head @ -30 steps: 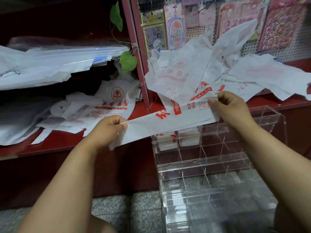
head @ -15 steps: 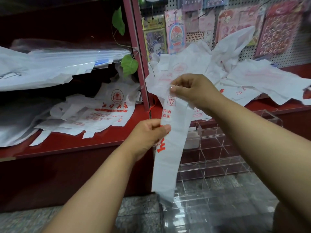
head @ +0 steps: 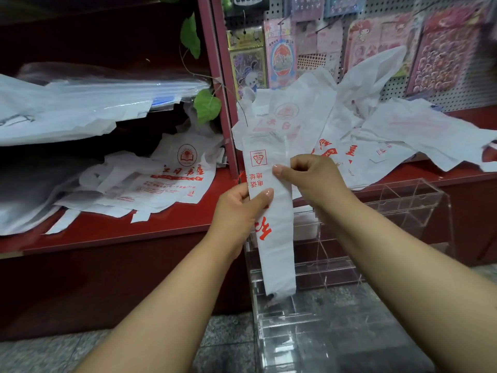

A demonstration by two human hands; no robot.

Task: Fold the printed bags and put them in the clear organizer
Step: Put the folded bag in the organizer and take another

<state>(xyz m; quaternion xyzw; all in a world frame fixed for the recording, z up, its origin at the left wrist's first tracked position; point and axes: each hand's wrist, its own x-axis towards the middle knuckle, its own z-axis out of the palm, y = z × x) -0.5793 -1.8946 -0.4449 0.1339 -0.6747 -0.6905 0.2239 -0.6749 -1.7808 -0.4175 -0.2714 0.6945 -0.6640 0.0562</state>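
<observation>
Both hands hold one white printed bag folded into a long upright strip: the left hand pinches its left edge between thumb and fingers, and the right hand grips its right edge slightly higher. Just below them stands the clear organizer; behind the right hand lies a heap of loose printed bags.

Left hand and right hand: both bare, no gloves, rings or watch visible. Forearms bare to frame edge, no sleeves showing. Nails short, glossy on the thumbs.
</observation>
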